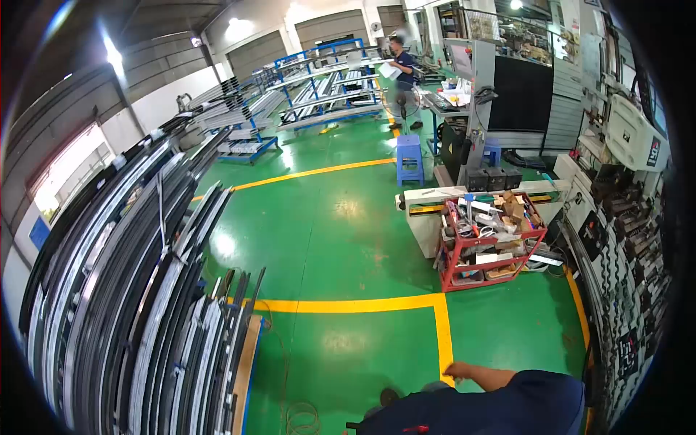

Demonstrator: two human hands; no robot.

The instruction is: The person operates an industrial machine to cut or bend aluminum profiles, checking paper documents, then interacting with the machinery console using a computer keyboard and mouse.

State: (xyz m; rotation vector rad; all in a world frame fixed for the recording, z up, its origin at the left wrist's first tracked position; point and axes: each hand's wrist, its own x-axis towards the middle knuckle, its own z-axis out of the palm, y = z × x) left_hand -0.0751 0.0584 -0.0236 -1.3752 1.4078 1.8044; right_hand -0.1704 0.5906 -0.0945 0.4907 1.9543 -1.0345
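Note:
My right hand (pixel 456 371) is at the lower right, at the end of my bent, bare forearm. Its fingers look curled in, and no object shows in them. Below it lies the green floor (pixel 348 355) with a yellow floor line (pixel 444 337). My dark sleeve and shirt (pixel 500 406) fill the bottom edge, and one dark shoe (pixel 389 396) shows beside them. My left hand is out of sight. Nearest ahead of the right hand stands a red tool cart (pixel 453 279), loaded with scissors, boxes and small parts.
Long metal profiles (pixel 138 290) are stacked along the left. A loose hose (pixel 301 417) lies on the floor. Ahead are a blue stool (pixel 409 159), blue racks (pixel 330 112) of profiles and a person (pixel 401 69) holding papers. A large machine (pixel 616 217) lines the right side.

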